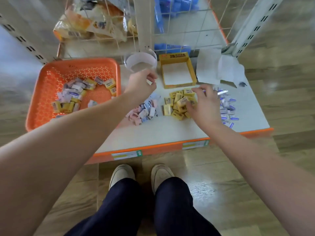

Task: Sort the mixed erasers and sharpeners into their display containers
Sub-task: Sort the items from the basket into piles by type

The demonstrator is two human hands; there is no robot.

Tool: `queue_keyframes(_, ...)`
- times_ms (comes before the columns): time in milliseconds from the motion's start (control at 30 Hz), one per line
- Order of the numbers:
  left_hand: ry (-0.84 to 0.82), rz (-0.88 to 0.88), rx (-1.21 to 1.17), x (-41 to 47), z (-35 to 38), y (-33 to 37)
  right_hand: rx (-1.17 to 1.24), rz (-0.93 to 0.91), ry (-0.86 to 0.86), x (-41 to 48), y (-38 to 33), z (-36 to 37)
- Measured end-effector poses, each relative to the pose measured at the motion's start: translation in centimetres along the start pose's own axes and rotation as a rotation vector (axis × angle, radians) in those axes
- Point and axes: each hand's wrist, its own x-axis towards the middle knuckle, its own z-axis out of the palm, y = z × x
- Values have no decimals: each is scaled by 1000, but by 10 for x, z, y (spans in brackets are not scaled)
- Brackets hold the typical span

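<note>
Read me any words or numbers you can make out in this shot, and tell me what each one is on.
"2B": on the raised back flap of the empty yellow box; the characters after it are too blurred to read.
Yellow erasers: wrapper print too small to read.
Shelf-edge tags: blurred, unreadable.
Snack bag behind the wire grid: print blurred, unreadable.

We are in a shop: a white display shelf (170, 132) with an orange edge bears price labels (127, 155), slotted uprights (252, 26) flank it, wire dividers (187, 23) part packaged goods (88, 23), and boxed erasers (179, 104) lie heaped.
</note>
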Motion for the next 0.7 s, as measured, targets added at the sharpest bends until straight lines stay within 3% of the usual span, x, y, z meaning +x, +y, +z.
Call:
queue_keyframes(267,249,-213,80,-27,-96,-95,172,-304,-177,13,-114,28)
queue_keyframes(400,45,-269,95,-45,-124,-136,280,-399,-231,9,-164,49)
queue_keyframes(500,-145,-306,297,-58,-133,-162,240,-504,-331,12,-192,65)
queue_keyframes(600,-268,-322,364,-73,-135,-182,69,-657,-517,22,-209,78)
queue_keyframes(700,-280,-294,339,-77,-135,-190,-208,-751,-687,34,-219,84)
